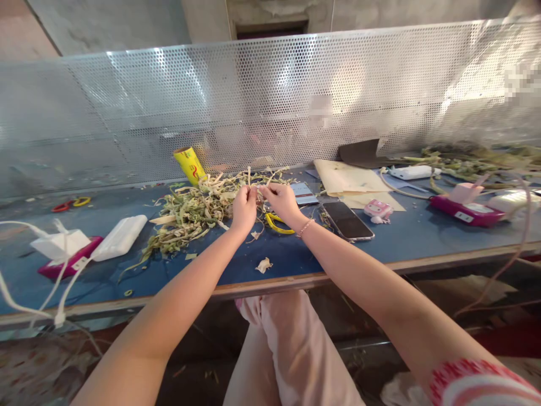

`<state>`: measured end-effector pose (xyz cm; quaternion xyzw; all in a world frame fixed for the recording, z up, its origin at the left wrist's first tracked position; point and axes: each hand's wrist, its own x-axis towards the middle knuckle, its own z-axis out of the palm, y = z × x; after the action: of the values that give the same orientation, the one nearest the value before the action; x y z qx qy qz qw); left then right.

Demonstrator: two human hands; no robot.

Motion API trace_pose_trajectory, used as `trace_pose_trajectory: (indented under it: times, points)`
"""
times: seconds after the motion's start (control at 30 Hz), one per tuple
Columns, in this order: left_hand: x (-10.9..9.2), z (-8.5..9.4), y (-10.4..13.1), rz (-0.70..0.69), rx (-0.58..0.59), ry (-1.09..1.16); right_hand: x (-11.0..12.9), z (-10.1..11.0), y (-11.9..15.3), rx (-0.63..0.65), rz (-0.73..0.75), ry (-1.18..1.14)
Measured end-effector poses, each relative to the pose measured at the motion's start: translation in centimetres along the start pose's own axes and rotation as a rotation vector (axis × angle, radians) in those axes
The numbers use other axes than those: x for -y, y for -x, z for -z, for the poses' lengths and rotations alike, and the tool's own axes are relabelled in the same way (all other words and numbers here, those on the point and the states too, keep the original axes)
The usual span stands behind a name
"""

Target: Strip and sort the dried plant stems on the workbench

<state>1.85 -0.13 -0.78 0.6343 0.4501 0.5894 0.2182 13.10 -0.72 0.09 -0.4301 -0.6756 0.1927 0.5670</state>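
Note:
My left hand (245, 210) is closed in a pinch, and a thin pale plant strip (249, 175) stands up from its fingertips. My right hand (282, 202) meets it, thumb and forefinger pressed together; what lies between them is too small to make out. Beside and behind my left hand spreads a heap of dried, pale green plant pieces (190, 214). A yellow ring-shaped handle (279, 224), perhaps of scissors, lies partly under my right hand. One shrivelled pale scrap (264, 265) rests near the table's front edge.
On the blue table (296, 256) a yellow tube (189, 165) leans behind the heap. To the right lie a phone (347, 220), a pink figure case (377, 211) and brown paper (350, 179). Magenta power strips (465, 212) with cables sit at both sides. A perforated metal screen (270, 107) stands behind.

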Motion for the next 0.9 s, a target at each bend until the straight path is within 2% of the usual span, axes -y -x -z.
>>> trace_pose_trajectory:
  times: [0.13, 0.3, 0.53, 0.77, 0.9]
  points:
    - [-0.4, 0.1, 0.1, -0.045, -0.035, -0.127, -0.2, -0.2, 0.0, -0.005, 0.0, 0.02]
    - [-1.0, 0.1, 0.2, -0.083, -0.068, -0.135, -0.1, -0.6, 0.0, -0.096, -0.035, -0.055]
    - [-1.2, 0.1, 0.7, -0.074, -0.006, -0.16, -1.2, -0.9, -0.3, -0.111, -0.101, -0.153]
    - [0.1, 0.1, 0.3, -0.022, -0.036, -0.102, -1.2, -0.9, -0.3, -0.011, -0.117, -0.181]
    - [0.2, 0.4, 0.2, -0.077, 0.031, -0.16, -0.9, -0.9, -0.2, 0.037, -0.063, -0.092]
